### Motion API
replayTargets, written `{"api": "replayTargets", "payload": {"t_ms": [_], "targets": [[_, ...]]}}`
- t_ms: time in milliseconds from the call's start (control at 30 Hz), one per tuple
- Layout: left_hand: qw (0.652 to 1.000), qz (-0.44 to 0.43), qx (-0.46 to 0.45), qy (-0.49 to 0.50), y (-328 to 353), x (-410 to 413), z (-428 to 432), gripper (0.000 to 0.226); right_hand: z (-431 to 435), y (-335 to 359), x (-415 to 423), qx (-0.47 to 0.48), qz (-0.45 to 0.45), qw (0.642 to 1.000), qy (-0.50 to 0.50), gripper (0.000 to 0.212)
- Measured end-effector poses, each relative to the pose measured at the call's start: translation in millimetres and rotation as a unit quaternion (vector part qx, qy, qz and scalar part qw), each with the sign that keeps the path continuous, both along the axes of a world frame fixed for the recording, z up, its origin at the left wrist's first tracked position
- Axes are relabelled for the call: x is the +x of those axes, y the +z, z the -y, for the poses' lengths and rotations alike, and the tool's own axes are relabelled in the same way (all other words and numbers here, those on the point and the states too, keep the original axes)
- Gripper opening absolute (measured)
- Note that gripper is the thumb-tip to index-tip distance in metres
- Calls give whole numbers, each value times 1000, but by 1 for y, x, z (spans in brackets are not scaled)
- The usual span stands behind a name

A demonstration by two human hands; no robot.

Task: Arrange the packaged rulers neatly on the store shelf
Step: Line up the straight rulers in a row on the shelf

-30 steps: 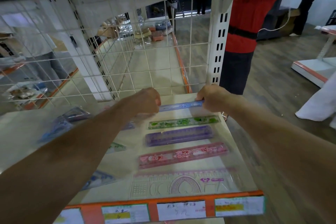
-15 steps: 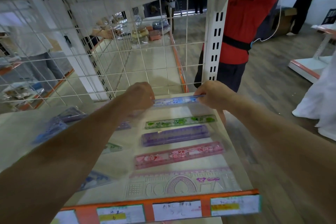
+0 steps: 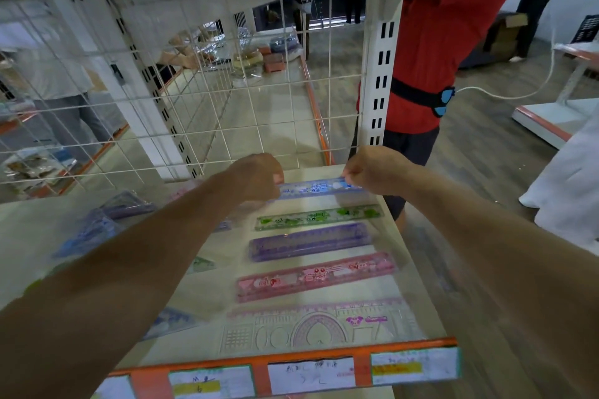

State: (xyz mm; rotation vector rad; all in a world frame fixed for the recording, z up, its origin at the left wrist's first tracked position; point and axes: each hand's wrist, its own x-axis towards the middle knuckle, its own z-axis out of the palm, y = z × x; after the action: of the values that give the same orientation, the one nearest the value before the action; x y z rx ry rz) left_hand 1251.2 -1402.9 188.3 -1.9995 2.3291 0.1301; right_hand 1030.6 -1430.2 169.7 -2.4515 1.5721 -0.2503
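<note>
Two hands (image 3: 259, 176) (image 3: 369, 170) pinch blue cartoon-printed ruler (image 3: 316, 187) ends

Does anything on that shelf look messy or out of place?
The column of rulers on the right looks tidy: green ruler, purple ruler and pink ruler lie parallel. Left of it, under the left forearm, blurred packets sit at mixed angles, not in a row.

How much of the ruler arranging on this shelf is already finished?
Done: the green ruler, purple ruler, pink ruler and stencil ruler lie in a row. In hand: both hands, left hand and right hand, hold the blue ruler at the back. Left: the loose packets on the left.
</note>
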Motion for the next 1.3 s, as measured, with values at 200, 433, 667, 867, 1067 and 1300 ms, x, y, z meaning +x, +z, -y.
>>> {"api": "replayTargets", "payload": {"t_ms": [200,433,667,867,1067,1300], "targets": [[999,35,15,-7,-3,0,3,30,9,1,4,63,-4,998,-6,26],[998,41,48,-7,-2,-1,9,31,3,8,12,71,-49,996,-17,28],[996,66,57,-14,-2,-4,11,28,0,8,13,60,-59,996,-25,27],[996,71,57,-19,0,-5,10,28,2,9,8,94,-31,995,16,27],[997,43,52,-23,-6,0,10,30,-2,12,6,108,-73,991,27,35],[998,42,32,-15,-6,-3,3,27,-4,11,6,107,-63,992,22,37]]}}
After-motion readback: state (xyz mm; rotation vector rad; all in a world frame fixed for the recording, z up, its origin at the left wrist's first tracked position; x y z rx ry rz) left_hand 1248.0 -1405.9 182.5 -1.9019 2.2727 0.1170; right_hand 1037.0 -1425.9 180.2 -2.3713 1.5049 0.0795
